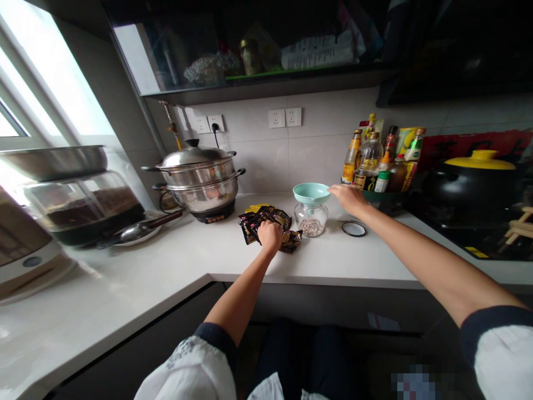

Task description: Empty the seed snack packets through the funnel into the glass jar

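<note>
A small glass jar [311,221] with a little grain in its bottom stands on the white counter [175,261]. A pale green funnel [311,193] sits in its mouth. My right hand [348,198] touches the funnel's right rim, fingers curled on it. My left hand [270,235] is closed on one of several dark snack packets [260,216] piled just left of the jar. The jar's round lid [353,229] lies flat to the right of the jar.
A stacked steel steamer pot [199,180] stands on a hotplate at the back left. Sauce bottles [377,158] crowd a tray at the back right, beside a black pot with a yellow lid [478,178]. A ladle [137,230] and a blender [79,194] are at the left.
</note>
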The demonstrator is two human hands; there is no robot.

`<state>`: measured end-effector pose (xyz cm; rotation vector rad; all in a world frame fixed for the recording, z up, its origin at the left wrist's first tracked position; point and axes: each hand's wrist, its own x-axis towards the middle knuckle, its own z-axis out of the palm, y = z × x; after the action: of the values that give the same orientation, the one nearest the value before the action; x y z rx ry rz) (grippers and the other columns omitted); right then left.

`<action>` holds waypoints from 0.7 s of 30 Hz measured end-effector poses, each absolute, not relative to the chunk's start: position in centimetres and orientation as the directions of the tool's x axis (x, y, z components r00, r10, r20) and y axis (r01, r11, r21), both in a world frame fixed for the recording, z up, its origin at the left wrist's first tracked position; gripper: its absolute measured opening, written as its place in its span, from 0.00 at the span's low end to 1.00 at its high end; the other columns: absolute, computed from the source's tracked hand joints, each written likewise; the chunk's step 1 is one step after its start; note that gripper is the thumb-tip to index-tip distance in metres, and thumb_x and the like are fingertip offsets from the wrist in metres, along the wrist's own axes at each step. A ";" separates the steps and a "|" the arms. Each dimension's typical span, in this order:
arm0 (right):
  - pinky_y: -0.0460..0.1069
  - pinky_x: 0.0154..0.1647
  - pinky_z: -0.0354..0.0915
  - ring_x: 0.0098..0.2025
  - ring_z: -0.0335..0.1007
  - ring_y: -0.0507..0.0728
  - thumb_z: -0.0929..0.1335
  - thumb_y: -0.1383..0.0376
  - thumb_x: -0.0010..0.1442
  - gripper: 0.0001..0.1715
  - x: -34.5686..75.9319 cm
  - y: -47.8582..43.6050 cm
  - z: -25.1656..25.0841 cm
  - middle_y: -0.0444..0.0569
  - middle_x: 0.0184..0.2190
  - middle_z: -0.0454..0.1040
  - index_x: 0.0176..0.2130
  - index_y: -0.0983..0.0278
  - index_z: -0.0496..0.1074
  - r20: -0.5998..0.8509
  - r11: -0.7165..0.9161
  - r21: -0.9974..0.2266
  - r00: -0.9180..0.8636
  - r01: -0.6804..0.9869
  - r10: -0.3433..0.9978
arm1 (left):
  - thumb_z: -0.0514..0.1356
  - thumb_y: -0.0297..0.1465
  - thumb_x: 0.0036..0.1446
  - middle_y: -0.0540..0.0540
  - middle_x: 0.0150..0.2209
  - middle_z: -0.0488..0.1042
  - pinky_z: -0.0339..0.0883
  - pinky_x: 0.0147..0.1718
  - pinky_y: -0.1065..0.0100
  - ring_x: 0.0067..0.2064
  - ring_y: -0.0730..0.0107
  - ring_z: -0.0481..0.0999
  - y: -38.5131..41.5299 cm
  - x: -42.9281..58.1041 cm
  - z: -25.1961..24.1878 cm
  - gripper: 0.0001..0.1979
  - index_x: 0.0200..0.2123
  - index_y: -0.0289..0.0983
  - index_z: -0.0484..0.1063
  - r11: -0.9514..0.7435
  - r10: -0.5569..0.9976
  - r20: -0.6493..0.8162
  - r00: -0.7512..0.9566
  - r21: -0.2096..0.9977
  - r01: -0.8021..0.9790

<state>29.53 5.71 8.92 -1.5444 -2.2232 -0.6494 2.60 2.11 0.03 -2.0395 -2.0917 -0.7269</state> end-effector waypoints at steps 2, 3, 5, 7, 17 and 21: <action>0.50 0.44 0.60 0.46 0.71 0.58 0.57 0.73 0.61 0.24 29.5 5.7 8.9 0.50 0.49 0.75 0.47 0.61 0.75 0.525 0.299 0.158 -0.336 0.941 0.782 | 0.51 0.35 0.59 0.35 0.41 0.76 0.60 0.43 0.58 0.48 0.51 0.69 2.9 2.8 0.2 0.18 0.37 0.35 0.80 0.006 0.900 0.420 -0.117 0.256 0.967; 0.50 0.44 0.60 0.46 0.71 0.59 0.57 0.73 0.61 0.24 29.5 5.7 8.9 0.50 0.49 0.75 0.48 0.61 0.74 0.523 0.295 0.154 -0.332 0.943 0.785 | 0.52 0.35 0.58 0.35 0.42 0.76 0.59 0.44 0.57 0.48 0.51 0.70 3.3 2.9 0.3 0.17 0.38 0.34 0.79 0.028 0.897 0.420 -0.141 0.266 0.964; 0.50 0.44 0.61 0.47 0.71 0.59 0.57 0.73 0.60 0.24 29.4 5.7 8.9 0.50 0.49 0.75 0.49 0.61 0.74 0.521 0.289 0.152 -0.325 0.945 0.789 | 0.53 0.38 0.57 0.34 0.43 0.76 0.59 0.45 0.57 0.48 0.50 0.70 4.0 3.0 0.3 0.18 0.38 0.33 0.79 0.071 0.889 0.415 -0.195 0.294 0.953; 0.50 0.45 0.61 0.47 0.71 0.59 0.57 0.73 0.60 0.24 29.4 5.6 8.9 0.50 0.50 0.75 0.48 0.61 0.74 0.518 0.290 0.158 -0.330 0.944 0.789 | 0.55 0.42 0.56 0.33 0.44 0.76 0.59 0.46 0.57 0.48 0.50 0.71 4.6 3.2 0.2 0.21 0.39 0.32 0.79 0.113 0.881 0.405 -0.246 0.325 0.939; 0.50 0.47 0.61 0.49 0.71 0.59 0.57 0.74 0.60 0.25 29.5 5.5 9.0 0.50 0.52 0.73 0.50 0.62 0.74 0.504 0.308 0.186 -0.360 0.933 0.785 | 0.56 0.42 0.55 0.32 0.42 0.77 0.56 0.49 0.57 0.48 0.51 0.72 6.2 3.5 -0.6 0.21 0.38 0.31 0.79 0.199 0.860 0.368 -0.355 0.398 0.895; 0.51 0.47 0.61 0.48 0.71 0.59 0.57 0.74 0.61 0.25 29.5 5.6 8.9 0.51 0.51 0.74 0.50 0.62 0.73 0.503 0.305 0.200 -0.365 0.931 0.784 | 0.55 0.40 0.56 0.33 0.43 0.78 0.55 0.49 0.57 0.49 0.52 0.72 6.3 3.5 -0.5 0.19 0.38 0.33 0.79 0.238 0.859 0.331 -0.390 0.417 0.877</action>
<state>29.50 5.62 8.90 -1.5479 -2.2667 -0.6691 3.50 6.31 -0.54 -1.7164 -2.4453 -0.8596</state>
